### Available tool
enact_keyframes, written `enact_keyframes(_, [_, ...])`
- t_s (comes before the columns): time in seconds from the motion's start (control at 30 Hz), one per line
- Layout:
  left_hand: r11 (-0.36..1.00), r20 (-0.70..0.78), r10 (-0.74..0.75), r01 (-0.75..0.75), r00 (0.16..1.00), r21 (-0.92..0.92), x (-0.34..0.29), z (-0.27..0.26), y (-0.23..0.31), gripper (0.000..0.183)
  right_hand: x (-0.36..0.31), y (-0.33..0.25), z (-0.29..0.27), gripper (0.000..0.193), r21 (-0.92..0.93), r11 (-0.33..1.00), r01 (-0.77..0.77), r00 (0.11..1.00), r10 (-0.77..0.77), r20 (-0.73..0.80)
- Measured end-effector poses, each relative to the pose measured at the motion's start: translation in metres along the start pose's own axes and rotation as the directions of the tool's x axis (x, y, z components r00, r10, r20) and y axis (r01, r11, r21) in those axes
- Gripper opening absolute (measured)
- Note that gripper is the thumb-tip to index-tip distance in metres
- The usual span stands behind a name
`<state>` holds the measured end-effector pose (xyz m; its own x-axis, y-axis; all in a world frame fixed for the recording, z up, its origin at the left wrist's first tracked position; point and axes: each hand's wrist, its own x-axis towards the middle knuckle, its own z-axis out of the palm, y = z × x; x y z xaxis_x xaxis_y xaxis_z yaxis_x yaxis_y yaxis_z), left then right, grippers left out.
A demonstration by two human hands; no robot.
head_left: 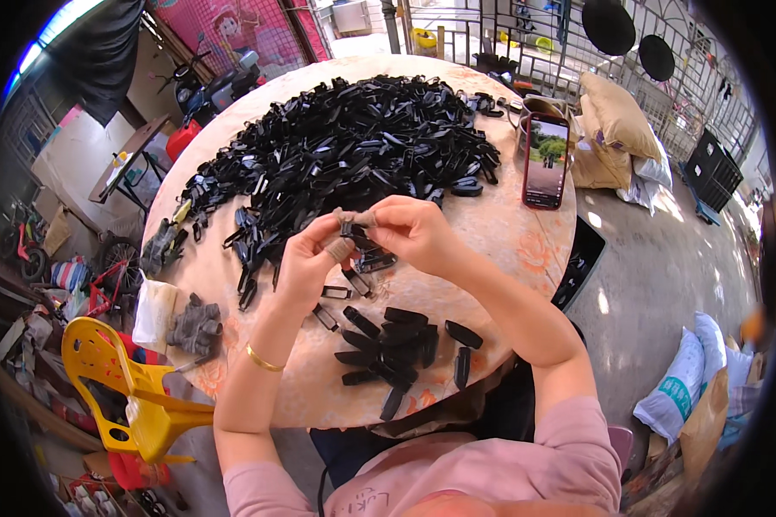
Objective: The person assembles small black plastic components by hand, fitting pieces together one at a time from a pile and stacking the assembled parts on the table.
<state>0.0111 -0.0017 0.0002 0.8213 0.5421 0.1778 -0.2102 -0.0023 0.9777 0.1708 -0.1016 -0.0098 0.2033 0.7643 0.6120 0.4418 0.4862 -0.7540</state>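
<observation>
Over the round table [526, 250], my left hand [306, 258] and my right hand [418, 237] meet with fingers pinched around a small black plastic piece [350, 229]. Its exact shape is mostly covered by the fingers. Beige wraps show on some fingertips and on one left finger. Just beyond the hands spreads a large heap of black plastic parts [362, 138]. Below the hands lie a few thin rectangular black frames [325, 316]. Nearer to me is a small pile of elongated black pieces [397, 340], some scattered to its right.
A phone [545, 164] stands upright at the table's right. Dark gloves [197, 329] and a white packet [153, 314] lie at the left edge. A yellow chair [142, 396] is close by on the left. Stuffed sacks [616, 129] and a black crate [711, 172] are on the right.
</observation>
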Motion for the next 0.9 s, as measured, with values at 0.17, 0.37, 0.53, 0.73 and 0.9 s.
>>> enact_keyframes(0.17, [0.991,-0.047,0.048,-0.042,0.998,0.125,0.000,-0.003,-0.005,0.026,-0.002,-0.002,0.000,0.005,0.014,0.988,-0.152,0.988,0.152,-0.006])
enact_keyframes(0.37, [0.991,-0.152,0.032,-0.052,0.988,-0.126,-0.003,0.011,-0.007,0.025,-0.004,-0.010,0.013,0.011,-0.102,0.994,0.028,0.988,-0.043,-0.150])
enact_keyframes(0.53, [0.984,-0.094,0.022,-0.038,0.995,-0.172,-0.002,0.001,-0.004,0.026,-0.005,-0.008,0.006,0.023,-0.130,0.984,-0.123,0.986,0.136,0.095])
enact_keyframes(0.73, [0.990,-0.084,0.123,-0.128,0.989,-0.062,-0.007,-0.003,0.000,0.022,-0.010,-0.007,0.012,0.027,-0.309,0.936,0.171,0.984,-0.143,0.110])
enact_keyframes(0.9, [0.912,0.129,-0.107,0.046,0.986,0.408,-0.013,0.010,0.024,0.023,-0.001,-0.004,-0.014,0.023,-0.241,0.970,0.010,0.860,0.114,0.497])
